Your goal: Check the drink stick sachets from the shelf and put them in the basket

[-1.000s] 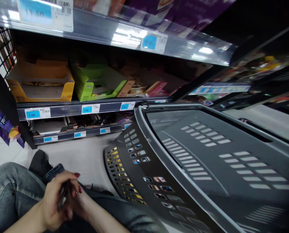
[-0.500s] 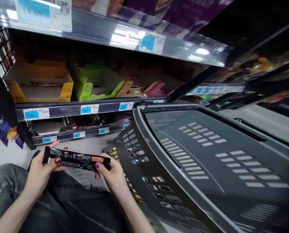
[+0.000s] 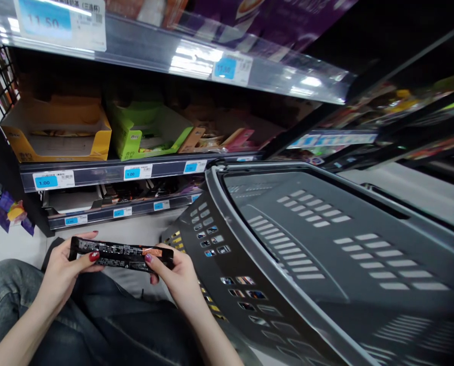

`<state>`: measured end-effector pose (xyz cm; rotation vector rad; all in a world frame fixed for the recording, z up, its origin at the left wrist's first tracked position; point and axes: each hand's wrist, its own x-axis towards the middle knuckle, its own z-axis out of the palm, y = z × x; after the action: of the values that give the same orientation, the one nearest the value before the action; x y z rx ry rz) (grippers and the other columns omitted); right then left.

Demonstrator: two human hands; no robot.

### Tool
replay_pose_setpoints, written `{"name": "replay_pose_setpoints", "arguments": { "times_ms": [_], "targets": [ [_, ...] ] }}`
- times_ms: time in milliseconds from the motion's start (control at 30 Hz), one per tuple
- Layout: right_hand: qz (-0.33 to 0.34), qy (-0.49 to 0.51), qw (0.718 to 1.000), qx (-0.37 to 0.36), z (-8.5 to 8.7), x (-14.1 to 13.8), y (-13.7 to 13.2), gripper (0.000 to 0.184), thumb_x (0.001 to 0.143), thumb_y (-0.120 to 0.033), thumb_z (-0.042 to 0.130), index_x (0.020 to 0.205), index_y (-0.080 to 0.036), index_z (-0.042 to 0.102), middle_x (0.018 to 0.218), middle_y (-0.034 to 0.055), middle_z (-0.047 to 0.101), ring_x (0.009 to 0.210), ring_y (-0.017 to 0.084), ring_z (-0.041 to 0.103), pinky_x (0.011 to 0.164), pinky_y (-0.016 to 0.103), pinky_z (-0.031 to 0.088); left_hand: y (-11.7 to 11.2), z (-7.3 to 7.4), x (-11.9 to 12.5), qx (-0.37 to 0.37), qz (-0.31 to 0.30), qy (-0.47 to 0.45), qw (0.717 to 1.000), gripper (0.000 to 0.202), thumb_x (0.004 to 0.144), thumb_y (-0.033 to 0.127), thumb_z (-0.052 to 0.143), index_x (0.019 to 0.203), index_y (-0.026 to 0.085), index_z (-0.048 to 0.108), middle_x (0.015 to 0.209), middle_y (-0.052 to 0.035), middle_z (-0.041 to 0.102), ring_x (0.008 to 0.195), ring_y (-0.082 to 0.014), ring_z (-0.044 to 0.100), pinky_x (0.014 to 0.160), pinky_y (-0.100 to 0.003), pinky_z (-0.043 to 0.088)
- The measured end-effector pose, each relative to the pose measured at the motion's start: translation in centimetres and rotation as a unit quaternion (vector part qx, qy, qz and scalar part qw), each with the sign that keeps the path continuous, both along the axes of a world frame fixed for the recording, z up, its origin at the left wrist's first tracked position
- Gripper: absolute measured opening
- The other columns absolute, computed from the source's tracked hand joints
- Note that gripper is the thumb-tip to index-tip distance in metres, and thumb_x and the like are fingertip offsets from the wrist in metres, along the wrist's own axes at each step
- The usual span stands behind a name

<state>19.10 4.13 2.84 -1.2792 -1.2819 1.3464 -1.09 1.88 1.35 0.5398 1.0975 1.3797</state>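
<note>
A long, narrow black sachet (image 3: 122, 254) with small pale print and an orange patch is stretched level between my two hands, above my lap. My left hand (image 3: 69, 269) is closed on its left end, the thumb with a red nail lying on the printed side. At the other end, my right hand (image 3: 177, 269) pinches it, thumb over the front below the orange patch. The fingers behind the sachet are mostly hidden. What the sachet contains cannot be read.
A grey shopping basket (image 3: 246, 244) stands close on the right, items showing through its slots. Ahead, a shelf holds an orange carton (image 3: 59, 145) and a green carton (image 3: 151, 137), with price tags (image 3: 54, 180) along the edge. A purple packet (image 3: 6, 201) hangs at the left.
The sachet has turned slightly, its left end a little lower. Both hands keep their hold on it. The view has shifted a little, so the shelves and basket appear slightly farther left.
</note>
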Motion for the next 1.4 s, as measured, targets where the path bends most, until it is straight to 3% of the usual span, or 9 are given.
{"name": "replay_pose_setpoints", "arguments": {
  "times_ms": [233, 467, 567, 700, 767, 867, 1067, 1267, 1400],
  "targets": [
    [-0.013, -0.015, 0.999, 0.037, 0.5, 0.1, -0.1, 0.037, 0.069, -0.05, 0.067, 0.071, -0.013, 0.069, 0.044, -0.002, 0.052, 0.037, 0.011, 0.047, 0.043, 0.024, 0.039, 0.1, -0.3, -0.1, -0.033, -0.01, 0.007, 0.999, 0.033, 0.052, 0.022, 0.085, 0.079, 0.011, 0.071, 0.077, -0.0043, 0.07, 0.068, -0.0174, 0.066, 0.057, -0.027, 0.06],
    [-0.013, -0.007, 0.999, 0.052, 0.1, 0.3, -0.2, 0.034, 0.071, -0.047, 0.067, 0.069, -0.013, 0.069, 0.049, -0.0011, 0.054, 0.035, 0.008, 0.045, 0.04, 0.022, 0.037, -0.1, -0.3, -0.3, -0.005, -0.029, 0.036, 0.999, 0.031, 0.058, 0.027, 0.083, 0.085, 0.015, 0.074, 0.084, -0.0065, 0.071, 0.072, -0.0197, 0.067, 0.061, -0.029, 0.06],
    [0.007, 0.025, 0.996, 0.085, 0.2, 0.9, -0.1, 0.026, 0.072, -0.04, 0.069, 0.071, -0.015, 0.071, 0.061, -0.0005, 0.055, 0.031, 0.006, 0.045, 0.04, 0.023, 0.04, -0.1, -0.1, -0.7, 0.009, -0.085, -0.019, 0.996, 0.038, 0.067, 0.042, 0.074, 0.094, 0.016, 0.074, 0.089, -0.0124, 0.072, 0.077, -0.0265, 0.068, 0.066, -0.035, 0.059],
    [0.065, 0.063, 0.992, 0.082, 0.8, 2.2, 0.2, 0.016, 0.068, -0.034, 0.074, 0.078, -0.021, 0.075, 0.089, 0.0058, 0.058, 0.048, 0.012, 0.059, 0.046, 0.027, 0.049, -0.3, 0.4, -0.8, -0.029, -0.186, -0.053, 0.981, 0.047, 0.074, 0.05, 0.063, 0.099, 0.011, 0.072, 0.059, -0.0141, 0.068, 0.058, -0.0252, 0.068, 0.057, -0.031, 0.056],
    [0.075, 0.051, 0.99, 0.111, 1.0, 2.8, 0.3, 0.022, 0.066, -0.039, 0.075, 0.079, -0.022, 0.075, 0.09, 0.0077, 0.059, 0.064, 0.017, 0.062, 0.054, 0.029, 0.051, -0.4, 0.6, -0.8, -0.02, -0.207, -0.029, 0.978, 0.037, 0.07, 0.039, 0.071, 0.097, 0.013, 0.073, 0.06, -0.0098, 0.067, 0.051, -0.0191, 0.064, 0.054, -0.027, 0.055],
    [0.057, 0.017, 0.982, 0.178, 0.9, 3.2, 0.5, 0.027, 0.071, -0.047, 0.069, 0.076, -0.021, 0.075, 0.09, 0.0099, 0.062, 0.083, 0.021, 0.06, 0.069, 0.03, 0.05, -0.3, 0.5, -0.9, 0.029, -0.19, 0.063, 0.979, 0.037, 0.061, 0.028, 0.078, 0.097, 0.021, 0.072, 0.084, -0.0074, 0.07, 0.068, -0.02, 0.064, 0.061, -0.027, 0.054],
    [0.011, -0.002, 0.982, 0.189, 0.8, 2.7, 0.8, 0.012, 0.075, -0.024, 0.069, 0.086, -0.023, 0.072, 0.097, 0.0071, 0.067, 0.096, 0.02, 0.061, 0.085, 0.032, 0.048, 0.0, -0.3, -1.3, 0.108, -0.165, 0.293, 0.935, 0.033, 0.065, 0.023, 0.075, 0.098, 0.027, 0.07, 0.106, -0.0029, 0.069, 0.101, -0.0218, 0.06, 0.09, -0.028, 0.043],
    [0.008, 0.005, 0.979, 0.204, 0.7, 2.8, 0.9, 0.016, 0.074, -0.016, 0.068, 0.086, -0.024, 0.071, 0.099, 0.0043, 0.069, 0.099, 0.017, 0.062, 0.088, 0.026, 0.048, -0.2, -0.2, -1.1, 0.129, -0.106, 0.311, 0.936, 0.029, 0.064, 0.02, 0.075, 0.092, 0.025, 0.069, 0.1, 0.0001, 0.069, 0.097, -0.0173, 0.06, 0.083, -0.022, 0.044],
    [-0.038, 0.068, 0.988, 0.136, 0.1, 2.6, 0.9, 0.024, 0.071, -0.018, 0.072, 0.093, -0.025, 0.069, 0.099, 0.0031, 0.071, 0.095, 0.016, 0.065, 0.082, 0.024, 0.052, 0.1, -0.3, -1.4, 0.063, -0.152, 0.295, 0.941, 0.039, 0.063, 0.023, 0.076, 0.1, 0.022, 0.067, 0.103, -0.0016, 0.069, 0.089, -0.0189, 0.062, 0.079, -0.024, 0.046]
  ]
}}
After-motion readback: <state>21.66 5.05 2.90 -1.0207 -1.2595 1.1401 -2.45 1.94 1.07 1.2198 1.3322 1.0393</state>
